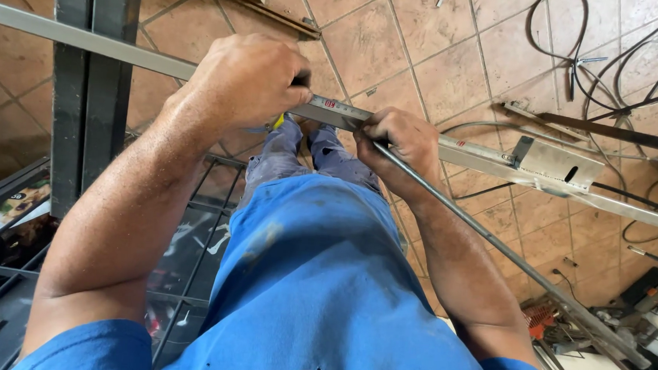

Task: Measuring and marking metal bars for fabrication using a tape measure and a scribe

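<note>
Fingers of left hand [248,79] clamped on tape measure [338,109] atop steel bar [488,159]; right hand [398,147] pinching thin rod [506,250]. Best kept flat, taut, flush along the bar's edge.

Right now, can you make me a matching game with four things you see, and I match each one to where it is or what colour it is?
Things:
1. left hand
2. right hand
3. black cables
4. shirt

Places or colours:
A. blue
B. lying in loops on the tiled floor, top right
C. gripping the thin metal rod under the long bar
D. closed over the tape measure on top of the long bar

Right pairs: 1-D, 2-C, 3-B, 4-A
</note>
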